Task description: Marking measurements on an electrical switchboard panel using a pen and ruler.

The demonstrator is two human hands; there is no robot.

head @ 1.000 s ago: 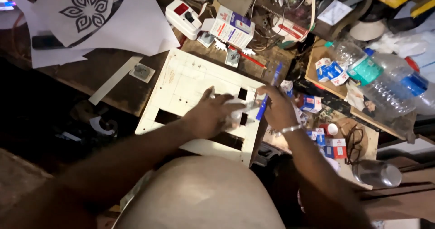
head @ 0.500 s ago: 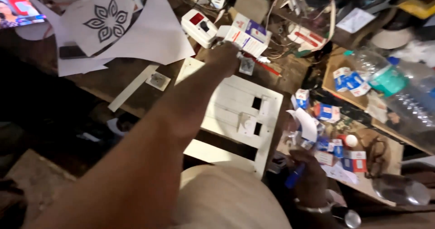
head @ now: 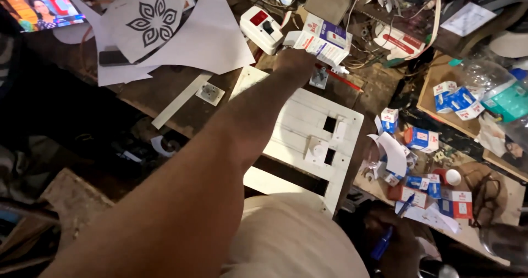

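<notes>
Head view: left hand (head: 294, 62) fingers touch carton (head: 323, 40).

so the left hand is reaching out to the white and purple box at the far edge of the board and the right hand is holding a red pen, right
Not quite: the pen in the right hand is blue, not red, as the head view shows. The rest holds: the left hand reaches to the white and purple box at the far edge of the white board.

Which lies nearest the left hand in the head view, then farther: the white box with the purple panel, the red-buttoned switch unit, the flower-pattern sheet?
1. White box with purple panel, at the left hand.
2. Red-buttoned switch unit, just left.
3. Flower-pattern sheet, far left.
</notes>
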